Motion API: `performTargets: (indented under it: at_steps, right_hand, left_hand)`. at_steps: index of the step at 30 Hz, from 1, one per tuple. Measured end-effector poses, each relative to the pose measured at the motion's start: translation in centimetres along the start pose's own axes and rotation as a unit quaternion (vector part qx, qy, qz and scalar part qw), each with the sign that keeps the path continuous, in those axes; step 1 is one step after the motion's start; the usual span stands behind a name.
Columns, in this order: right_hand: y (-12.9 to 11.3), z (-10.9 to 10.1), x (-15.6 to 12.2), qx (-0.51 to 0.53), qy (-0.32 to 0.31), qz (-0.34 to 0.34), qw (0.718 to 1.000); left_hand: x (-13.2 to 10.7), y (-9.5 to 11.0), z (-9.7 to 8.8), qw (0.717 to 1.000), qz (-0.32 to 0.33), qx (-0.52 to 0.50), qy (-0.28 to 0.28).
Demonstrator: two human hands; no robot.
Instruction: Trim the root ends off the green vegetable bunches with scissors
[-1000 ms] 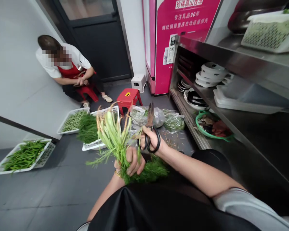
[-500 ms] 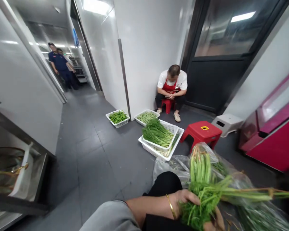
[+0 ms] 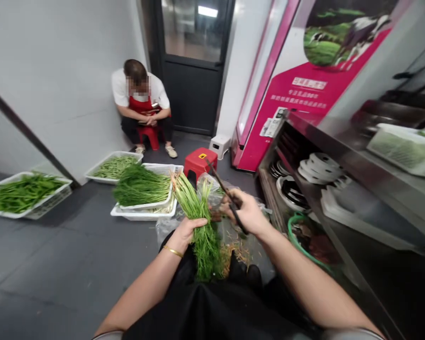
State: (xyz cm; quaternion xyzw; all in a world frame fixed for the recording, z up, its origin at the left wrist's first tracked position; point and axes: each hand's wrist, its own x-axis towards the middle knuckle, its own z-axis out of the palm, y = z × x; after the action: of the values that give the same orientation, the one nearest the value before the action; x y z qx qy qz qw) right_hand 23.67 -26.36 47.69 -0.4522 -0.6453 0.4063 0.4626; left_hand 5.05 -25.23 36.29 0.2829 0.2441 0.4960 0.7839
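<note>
Herb bunch [image 3: 207,237] now aslant toward herb-filled basket [image 3: 159,169]

Red stool [image 3: 196,163] and white stool [image 3: 220,145] near pink cabinet [image 3: 283,89]

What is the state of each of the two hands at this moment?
Left hand: closed, holding a leafy green bunch, root ends up.
Right hand: closed, holding scissors, blades pointing away from the body.
</note>
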Motion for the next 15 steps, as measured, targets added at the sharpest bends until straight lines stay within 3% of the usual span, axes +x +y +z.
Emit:
performTargets:
  at_steps: [3,5,8,10,12,15]
  right_hand:
    - [1.3,2.1,0.5,0.025,0.053,-0.029,0.998]
    - [2.0,2.5,0.3,0.013,0.080,-0.052,0.995]
    - [2.5,1.5,-0.6,-0.049,0.060,-0.072,0.994]
    - [2.7,0.2,-1.6,-0.083,0.060,-0.080,0.992]
    - [3.2,-1.3,-2.9,-0.075,0.098,-0.069,0.990]
    - [5.3,-3.0,-5.1,0.018,0.182,0.009,0.983]
  left_hand:
    - [-1.0,-1.2,2.1,0.999,-0.016,0.049,-0.002]
    - [-1.6,-1.9,2.9,0.995,-0.050,0.056,-0.059]
    - [-2.0,-2.4,3.6,0.984,-0.082,0.091,-0.126]
    - [-2.0,-2.4,3.9,0.982,-0.079,0.124,-0.119]
    - [-1.8,-2.1,4.1,0.984,-0.083,0.129,-0.088]
    - [-1.4,-1.8,4.9,0.988,-0.094,0.116,-0.033]
